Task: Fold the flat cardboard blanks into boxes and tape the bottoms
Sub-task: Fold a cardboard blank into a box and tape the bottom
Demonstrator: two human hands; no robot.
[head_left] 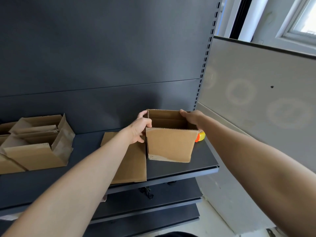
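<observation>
An erected brown cardboard box (170,144) stands open side up on the dark shelf (201,161), near its right end. My left hand (139,129) grips the box's left wall, thumb at the near corner and fingers round the far corner. My right hand (192,118) holds the right wall at the top rim, fingers curled over the far right corner. Clear tape shows along the box's lower front edge. A flat cardboard blank (131,161) lies on the shelf just left of the box, under my left forearm. A yellow and orange tape dispenser (200,136) peeks out behind the box's right side.
Several folded boxes (34,142) with open flaps are grouped at the shelf's left end. A dark back panel rises behind the shelf. A grey partition (256,93) stands close on the right. Lower shelves (153,202) lie beneath.
</observation>
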